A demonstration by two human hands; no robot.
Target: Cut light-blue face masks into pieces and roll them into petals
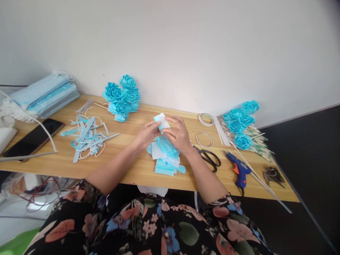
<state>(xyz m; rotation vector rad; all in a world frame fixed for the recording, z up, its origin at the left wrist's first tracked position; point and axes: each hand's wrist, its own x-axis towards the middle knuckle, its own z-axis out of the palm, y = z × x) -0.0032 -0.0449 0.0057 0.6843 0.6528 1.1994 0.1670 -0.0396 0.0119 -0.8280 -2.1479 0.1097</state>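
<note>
Both my hands meet over the middle of the wooden table [135,171]. My left hand [147,134] and my right hand [178,134] pinch a small light-blue and white piece of mask fabric [162,122] between their fingertips, lifted a little above the tabletop. Just under my hands lies a loose pile of cut blue and white fabric pieces [165,156].
Blue fabric roses lie at the back centre [122,97] and at the right on sticks [240,122]. Cut strips and ear loops [86,138] lie left, next to a phone [34,138] and stacked masks [44,95]. Scissors [209,157], tape rolls [204,138], a glue gun [239,170] lie right.
</note>
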